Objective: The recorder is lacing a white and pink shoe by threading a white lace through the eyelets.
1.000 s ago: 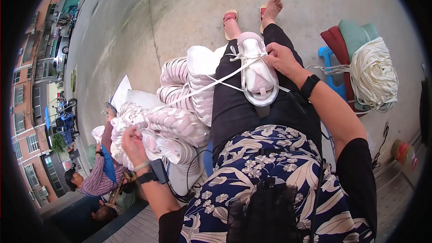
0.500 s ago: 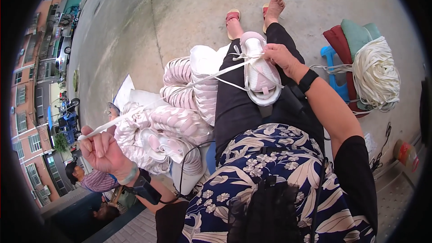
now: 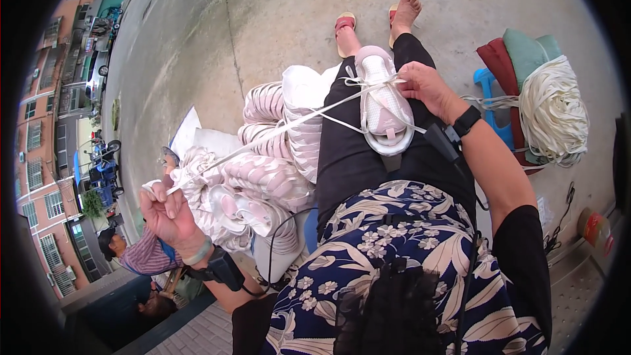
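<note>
A pink and white sneaker (image 3: 384,115) rests on my thighs, its heel end toward me. White shoelace (image 3: 289,126) runs from its eyelets far out to the left, drawn nearly straight. My left hand (image 3: 172,220), raised at the left, has its fingers curled round the end of that lace. Beside the shoe's upper right eyelets, my right hand (image 3: 426,89) pinches lace between thumb and forefinger; the exact grip is partly hidden by the fingers. A second strand of lace loops loosely over the left side of the shoe.
Left of my legs lie stacked pink and white shoe pieces (image 3: 266,181). At right, a thick bundle of white laces (image 3: 553,112) sits by red and green cushions on a blue stool (image 3: 485,85). A person in a striped shirt (image 3: 148,253) is at far left.
My left hand has come a little to the right, nearer the shoe, with the lace still in its fingers. My right hand stays at the eyelets.
</note>
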`<move>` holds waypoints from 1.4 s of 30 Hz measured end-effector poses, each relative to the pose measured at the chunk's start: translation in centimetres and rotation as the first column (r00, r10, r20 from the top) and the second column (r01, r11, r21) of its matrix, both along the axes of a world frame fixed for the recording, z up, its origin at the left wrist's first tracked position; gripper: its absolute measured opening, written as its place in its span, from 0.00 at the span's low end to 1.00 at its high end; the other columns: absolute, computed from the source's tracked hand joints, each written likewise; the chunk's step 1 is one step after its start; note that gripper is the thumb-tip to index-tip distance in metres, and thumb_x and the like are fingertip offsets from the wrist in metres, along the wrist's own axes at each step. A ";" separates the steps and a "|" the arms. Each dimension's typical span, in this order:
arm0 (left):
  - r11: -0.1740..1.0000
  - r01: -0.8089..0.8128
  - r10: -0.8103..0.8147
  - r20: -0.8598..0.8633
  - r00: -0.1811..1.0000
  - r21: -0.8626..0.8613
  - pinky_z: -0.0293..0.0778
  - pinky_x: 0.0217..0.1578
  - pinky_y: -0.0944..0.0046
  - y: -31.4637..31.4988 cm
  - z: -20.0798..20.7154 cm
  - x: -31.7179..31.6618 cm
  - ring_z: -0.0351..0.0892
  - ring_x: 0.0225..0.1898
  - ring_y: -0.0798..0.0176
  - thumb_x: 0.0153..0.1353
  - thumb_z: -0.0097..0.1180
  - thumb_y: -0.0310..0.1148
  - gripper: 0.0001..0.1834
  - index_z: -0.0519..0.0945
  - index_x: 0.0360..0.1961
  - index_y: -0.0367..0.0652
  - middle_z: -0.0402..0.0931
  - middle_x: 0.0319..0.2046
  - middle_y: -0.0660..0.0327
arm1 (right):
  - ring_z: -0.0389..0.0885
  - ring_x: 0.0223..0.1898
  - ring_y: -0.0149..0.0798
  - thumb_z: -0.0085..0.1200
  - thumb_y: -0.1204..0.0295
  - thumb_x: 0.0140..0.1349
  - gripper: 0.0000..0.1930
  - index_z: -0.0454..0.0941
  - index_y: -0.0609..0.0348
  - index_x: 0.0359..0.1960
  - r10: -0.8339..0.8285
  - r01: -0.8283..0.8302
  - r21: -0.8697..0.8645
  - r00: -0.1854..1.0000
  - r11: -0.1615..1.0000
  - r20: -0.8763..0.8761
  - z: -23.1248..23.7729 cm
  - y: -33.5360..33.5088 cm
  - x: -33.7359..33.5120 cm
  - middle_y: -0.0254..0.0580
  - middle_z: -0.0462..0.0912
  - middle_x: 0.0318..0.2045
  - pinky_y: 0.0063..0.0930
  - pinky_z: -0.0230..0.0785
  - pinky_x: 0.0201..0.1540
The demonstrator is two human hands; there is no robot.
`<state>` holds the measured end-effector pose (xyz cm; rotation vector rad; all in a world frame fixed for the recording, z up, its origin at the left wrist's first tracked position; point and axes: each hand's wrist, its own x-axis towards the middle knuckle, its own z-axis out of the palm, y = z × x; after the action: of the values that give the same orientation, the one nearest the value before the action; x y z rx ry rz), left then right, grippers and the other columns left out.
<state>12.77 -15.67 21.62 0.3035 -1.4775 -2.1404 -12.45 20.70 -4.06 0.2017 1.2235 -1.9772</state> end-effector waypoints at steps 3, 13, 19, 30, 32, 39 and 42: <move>0.998 -0.064 0.063 0.046 0.997 0.010 0.57 0.16 0.76 -0.2 -0.7 0.1 0.55 0.10 0.75 0.66 0.40 0.36 0.15 0.68 0.23 0.41 0.69 0.21 0.60 | 0.77 0.28 0.34 0.53 0.67 0.53 0.13 0.70 0.60 0.37 0.129 0.005 0.412 0.946 0.911 -0.296 0.7 0.4 1.9 0.37 0.77 0.27 0.28 0.70 0.30; 0.961 -0.019 0.077 0.199 0.977 -0.278 0.64 0.20 0.75 5.9 -4.2 -5.3 0.68 0.22 0.72 0.57 0.52 0.26 0.05 0.71 0.34 0.39 0.72 0.25 0.61 | 0.68 0.14 0.22 0.47 0.74 0.57 0.19 0.67 0.62 0.52 0.487 -0.365 0.370 0.813 0.854 -0.321 14.2 7.8 9.0 0.35 0.75 0.19 0.17 0.60 0.16; 0.954 0.157 -0.105 0.203 0.973 -0.257 0.71 0.25 0.75 10.3 -5.7 -9.7 0.74 0.22 0.70 0.57 0.50 0.22 0.10 0.70 0.41 0.34 0.77 0.27 0.57 | 0.62 0.06 0.21 0.41 0.74 0.60 0.09 0.67 0.67 0.39 -0.174 0.060 -0.192 0.730 0.980 -0.661 21.6 12.9 8.8 0.33 0.72 0.13 0.14 0.59 0.14; 0.877 0.455 -0.397 0.299 0.868 -0.156 0.72 0.29 0.74 16.2 -7.9 -12.2 0.76 0.24 0.70 0.59 0.53 0.26 0.16 0.68 0.47 0.34 0.77 0.28 0.56 | 0.77 0.29 0.34 0.45 0.75 0.57 0.22 0.63 0.72 0.54 -0.076 0.097 -0.010 0.710 0.995 -0.700 23.1 10.0 7.2 0.46 0.78 0.37 0.25 0.71 0.38; 0.860 0.504 -0.465 0.285 0.838 -0.078 0.72 0.29 0.74 17.2 -8.4 -12.1 0.76 0.24 0.70 0.59 0.53 0.28 0.18 0.67 0.48 0.34 0.77 0.28 0.57 | 0.75 0.23 0.28 0.46 0.74 0.61 0.12 0.74 0.67 0.43 0.102 -0.069 0.084 0.853 0.994 -0.512 20.1 6.0 7.5 0.41 0.79 0.29 0.20 0.69 0.31; 0.792 0.610 -0.567 0.344 0.748 -0.020 0.72 0.28 0.74 19.4 -9.4 -12.5 0.74 0.25 0.71 0.59 0.52 0.27 0.22 0.65 0.54 0.34 0.76 0.26 0.60 | 0.69 0.27 0.22 0.52 0.69 0.61 0.11 0.79 0.64 0.38 0.056 -0.051 0.024 0.861 0.998 -0.505 14.1 0.1 8.5 0.32 0.74 0.28 0.15 0.61 0.29; 0.777 0.630 -0.588 0.366 0.722 0.005 0.72 0.26 0.75 19.5 -10.1 -12.4 0.74 0.25 0.72 0.59 0.51 0.26 0.21 0.66 0.54 0.36 0.75 0.24 0.62 | 0.68 0.24 0.20 0.53 0.69 0.60 0.10 0.79 0.64 0.37 0.083 -0.095 -0.029 0.955 0.995 -0.284 13.9 -0.2 8.4 0.30 0.75 0.24 0.14 0.60 0.27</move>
<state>0.38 3.86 11.55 0.1628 -2.1449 -2.5830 -4.01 20.54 9.82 -0.1624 1.3418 -1.9988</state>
